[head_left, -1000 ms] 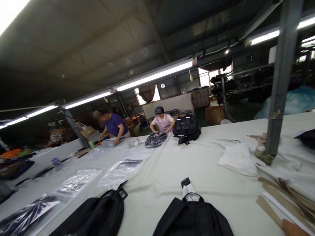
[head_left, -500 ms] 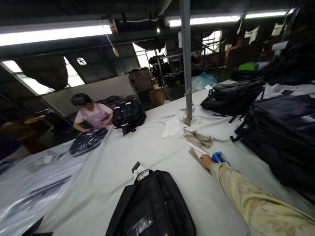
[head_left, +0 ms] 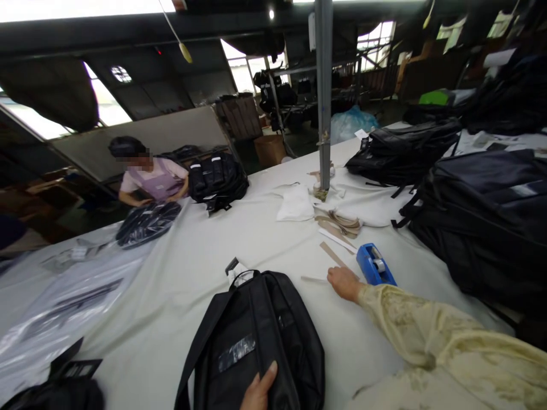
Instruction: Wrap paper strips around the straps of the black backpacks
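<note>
See the bag [head_left: 256, 339] flat on the white table [head_left: 205, 239], dead ahead, with its tag [head_left: 231, 265] at the far end and its long axis running roughly straight away from the body; find the left hand [head_left: 258, 393] nearer, laid on the bag below a glossy patch [head_left: 237, 352], with thumb stretched out and most fingers lost past the lower edge of view; cannot tell whether gripping; find the right hand [head_left: 344, 283] apart from the bag, off beyond its right shoulder, with fingers bunched at one end of a pale strip [head_left: 313, 279] pointing left; cannot tell whether pinching or only touching; note the blue dispenser [head_left: 376, 265] just beside, on the side away from the bag.
</note>
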